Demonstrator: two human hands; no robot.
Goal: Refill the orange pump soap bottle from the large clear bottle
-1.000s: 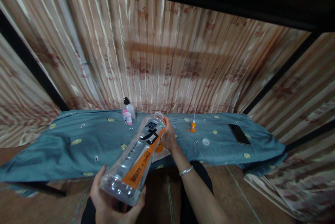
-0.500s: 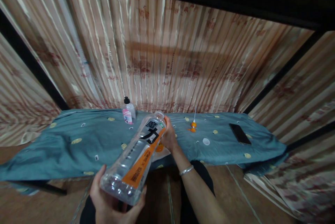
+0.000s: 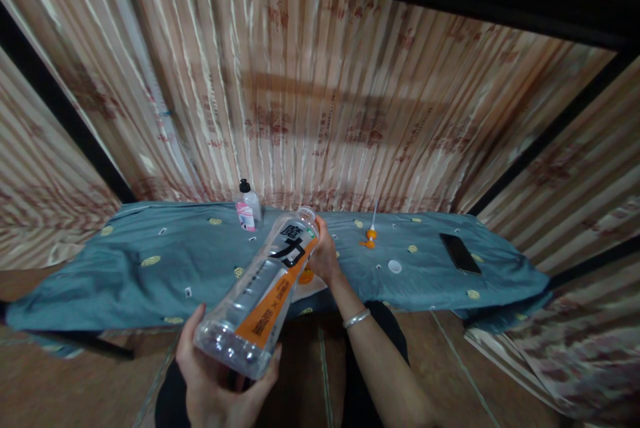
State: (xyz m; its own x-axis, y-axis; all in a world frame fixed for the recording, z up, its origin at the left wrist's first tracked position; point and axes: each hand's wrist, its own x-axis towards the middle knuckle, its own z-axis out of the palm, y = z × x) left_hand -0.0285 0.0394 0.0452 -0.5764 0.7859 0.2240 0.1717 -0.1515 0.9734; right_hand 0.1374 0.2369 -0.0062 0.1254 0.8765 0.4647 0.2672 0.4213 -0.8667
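A large clear plastic bottle (image 3: 265,295) with an orange and white label lies tilted in front of me, its open neck pointing away. My left hand (image 3: 215,381) cups its base from below, fingers wrapped round it. My right hand (image 3: 324,256) is closed round the bottle's neck near the mouth; a silver bracelet sits on that wrist. Both hands hold the bottle above the near edge of a low table covered with a blue-grey cloth (image 3: 150,275).
On the cloth stand a small bottle with a black cap and pink label (image 3: 248,207), an orange pump head with a white tube (image 3: 370,233), a white cap (image 3: 395,267) and a black phone (image 3: 460,253). Striped curtains hang behind and at both sides.
The view has tipped up slightly, so the table and bottle sit a little higher or shifted in frame. Both hands keep the same hold on the bottle.
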